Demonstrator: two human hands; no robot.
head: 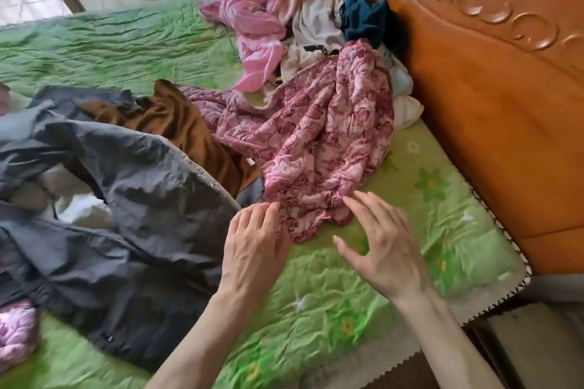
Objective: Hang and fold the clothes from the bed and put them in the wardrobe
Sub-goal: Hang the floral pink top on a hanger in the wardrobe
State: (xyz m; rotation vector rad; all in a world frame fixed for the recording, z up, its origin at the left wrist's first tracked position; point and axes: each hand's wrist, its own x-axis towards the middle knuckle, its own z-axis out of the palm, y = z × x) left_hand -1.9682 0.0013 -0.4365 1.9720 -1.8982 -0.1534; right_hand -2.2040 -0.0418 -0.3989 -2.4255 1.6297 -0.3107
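Both blurred: left hand (252, 243) pinching rose-print garment (319, 142) hem, fingertips hidden in folds; right hand (384, 249) spread wide, empty; grey jacket (132, 230) cut off at left.

Left hand (252, 249) curled, right hand (384, 251) spread

Clothes (316, 136) on bed (316, 309), by headboard (489, 136)

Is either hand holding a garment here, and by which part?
The left hand pinches the rose-print garment at its near hem edge; the right hand hovers open, holding nothing.
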